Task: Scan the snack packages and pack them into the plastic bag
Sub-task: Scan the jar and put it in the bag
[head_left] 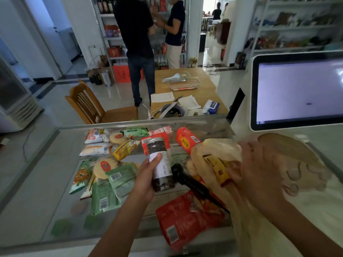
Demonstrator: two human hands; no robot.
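Note:
My left hand (pixel 146 178) grips a clear jar (pixel 159 164) of dark contents with a white label, held upright above the glass counter (pixel 46 173). My right hand (pixel 259 169) holds the edge of the translucent plastic bag (pixel 209 151), which has a yellow package (pixel 219 167) inside it. A black handheld scanner (pixel 187 179) lies on the counter between my hands, just right of the jar. Several snack packages (pixel 111 175) are spread over the counter to the left. Below the scanner lies a red pouch (pixel 185 217).
Two red boxes (pixel 187 140) stand behind the jar. A white screen (pixel 298 89) rises at the right. Beyond the counter are a wooden table (pixel 202 91), a wooden chair (pixel 89 104), shelves, and two people (pixel 141 43) standing.

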